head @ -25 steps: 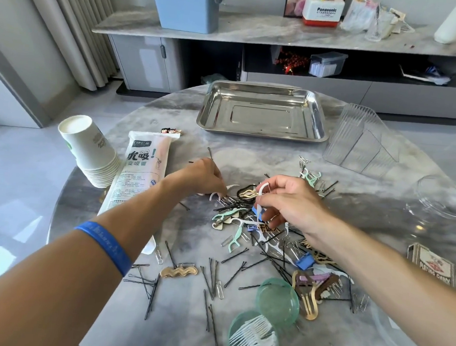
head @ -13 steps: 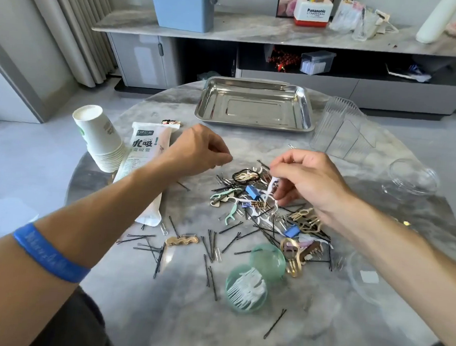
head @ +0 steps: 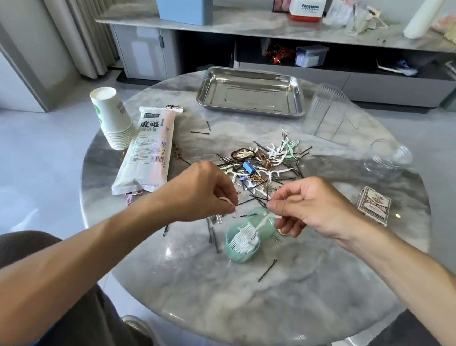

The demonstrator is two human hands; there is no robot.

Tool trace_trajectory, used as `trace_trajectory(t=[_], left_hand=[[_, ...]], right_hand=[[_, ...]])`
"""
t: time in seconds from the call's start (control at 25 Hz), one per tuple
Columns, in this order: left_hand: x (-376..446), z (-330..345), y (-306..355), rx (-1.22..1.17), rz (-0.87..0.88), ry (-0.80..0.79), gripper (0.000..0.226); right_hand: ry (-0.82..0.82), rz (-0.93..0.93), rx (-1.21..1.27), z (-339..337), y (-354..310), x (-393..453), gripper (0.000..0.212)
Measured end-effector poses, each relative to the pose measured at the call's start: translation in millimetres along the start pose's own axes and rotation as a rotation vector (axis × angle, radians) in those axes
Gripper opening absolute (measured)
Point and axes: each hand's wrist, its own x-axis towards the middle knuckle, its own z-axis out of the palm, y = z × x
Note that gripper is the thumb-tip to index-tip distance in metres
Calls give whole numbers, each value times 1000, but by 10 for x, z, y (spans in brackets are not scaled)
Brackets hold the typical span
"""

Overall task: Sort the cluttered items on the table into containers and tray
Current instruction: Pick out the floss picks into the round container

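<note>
I'm pinching a floss pick (head: 265,219) in right hand (head: 311,205) fingers over the green container (head: 239,250); left hand (head: 206,191) pinching a hairpin (head: 249,202). Bare surface (head: 279,306) toward the near edge.

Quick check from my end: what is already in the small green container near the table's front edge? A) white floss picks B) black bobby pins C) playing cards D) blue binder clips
A: the green container holds a bunch of white floss picks, and the right hand pinches one more just above it.
</note>
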Motion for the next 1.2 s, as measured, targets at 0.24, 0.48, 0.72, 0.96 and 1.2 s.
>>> trace_trajectory(t=[0.24, 0.48, 0.72, 0.96, 1.2], left_hand=[[44, 30, 106, 26, 62, 42, 12], [87, 5, 114, 124, 159, 9, 12], [150, 119, 90, 260, 184, -66, 16], [188, -41, 141, 130, 248, -37, 15], [203, 26, 130, 222, 230, -117, 14]], right_hand=[[-152, 4, -36, -143, -41, -81, 23], [-131, -128, -410, -33, 7, -34, 9], [-146, -203, -691, 69, -28, 0, 10], [-150, -231, -785, 74, -72, -10, 9], [-143, -248, -840, 116, -106, -29, 7]])
